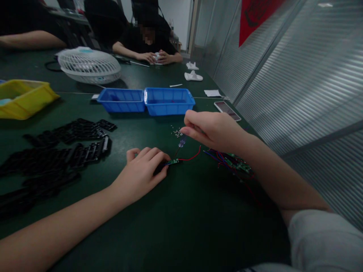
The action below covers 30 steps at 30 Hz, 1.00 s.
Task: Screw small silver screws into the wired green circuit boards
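Note:
My right hand [211, 126] is closed around a screwdriver [182, 142] with a clear handle. Its shaft slants down to a small green circuit board [173, 161], from which a red wire [191, 158] curls to the right. With fingers pinched, my left hand [146, 166] steadies the board and a dark part under it, mostly hidden by the fingers. Small loose screws [177, 132] lie just beyond the screwdriver. Under my right forearm is a heap of green boards with red and blue wires [231, 162].
Rows of black plastic parts [56, 151] cover the left side. Two blue bins [170, 108] stand ahead, a yellow bin [31, 101] at far left. Beyond them are a white fan [89, 66] and a person's hands [155, 57] on a white piece. A phone [227, 110] lies near the right edge.

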### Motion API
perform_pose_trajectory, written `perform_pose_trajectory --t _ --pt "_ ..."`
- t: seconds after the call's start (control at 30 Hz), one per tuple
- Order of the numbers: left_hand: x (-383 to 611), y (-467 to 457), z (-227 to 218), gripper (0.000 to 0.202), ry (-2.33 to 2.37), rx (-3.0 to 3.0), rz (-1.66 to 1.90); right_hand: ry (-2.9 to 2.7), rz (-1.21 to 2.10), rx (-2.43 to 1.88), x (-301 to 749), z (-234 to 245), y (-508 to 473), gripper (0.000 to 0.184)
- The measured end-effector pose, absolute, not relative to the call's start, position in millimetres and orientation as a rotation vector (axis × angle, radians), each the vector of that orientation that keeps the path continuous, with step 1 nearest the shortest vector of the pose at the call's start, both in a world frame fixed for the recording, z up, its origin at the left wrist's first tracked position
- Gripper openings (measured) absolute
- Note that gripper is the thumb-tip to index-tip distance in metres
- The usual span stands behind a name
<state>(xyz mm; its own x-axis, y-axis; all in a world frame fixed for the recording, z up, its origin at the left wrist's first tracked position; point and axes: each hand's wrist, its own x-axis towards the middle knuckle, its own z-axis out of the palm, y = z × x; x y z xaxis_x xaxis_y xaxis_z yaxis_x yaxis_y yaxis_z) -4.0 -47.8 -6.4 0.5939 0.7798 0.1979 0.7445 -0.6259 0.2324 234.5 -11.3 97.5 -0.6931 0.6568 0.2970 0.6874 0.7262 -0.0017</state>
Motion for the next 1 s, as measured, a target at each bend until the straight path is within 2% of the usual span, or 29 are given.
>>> perform_pose_trajectory --t 0.17,0.23,0.43,0.57,0.7,1.0 --pt "-5 -47 -7 0.018 1.288 2.683 0.429 -2.655 -0.382 -1.167 229 88 -10 0.056" --pt "-5 -47 -7 0.018 1.283 2.678 0.433 -2.662 -0.389 -1.192 227 84 -9 0.059" --pt "-5 -48 -7 0.018 1.277 2.674 0.442 -2.639 -0.093 -0.984 226 80 -9 0.035" --pt "-3 -48 -6 0.018 1.279 2.674 0.447 -2.591 0.142 -0.856 226 84 -12 0.028" --pt "-3 -48 -5 0.018 1.282 2.673 0.449 -2.508 0.215 -0.802 228 84 -11 0.017" --pt "-4 -47 -5 0.017 1.287 2.676 0.449 -2.558 0.235 -0.779 234 95 -8 0.019"
